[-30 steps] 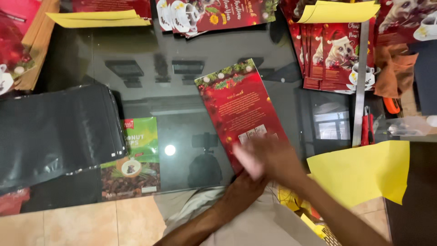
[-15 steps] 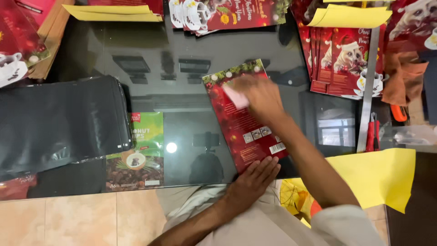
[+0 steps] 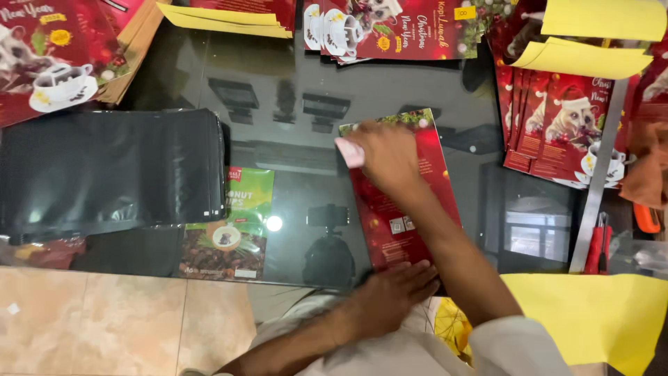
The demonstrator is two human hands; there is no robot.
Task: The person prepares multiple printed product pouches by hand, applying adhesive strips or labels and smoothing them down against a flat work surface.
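A red printed pouch (image 3: 390,216) lies flat on the dark glass table (image 3: 306,174), its long side running away from me. My left hand (image 3: 390,296) presses flat on the pouch's near end at the table edge. My right hand (image 3: 381,154) rests on the far left corner of the pouch, holding a small pink piece (image 3: 349,152) against it. Whether that piece is a cloth or a card I cannot tell.
A stack of black pouches (image 3: 104,170) lies at the left, a green and brown packet (image 3: 236,226) beside it. More red printed pouches (image 3: 557,118) fan out at the right and top. Yellow sheets (image 3: 591,313) and a metal ruler (image 3: 598,184) sit at the right.
My right hand has slid with the pink piece from the near end of the red pouch up to its far end. My left hand has come down onto the near end.
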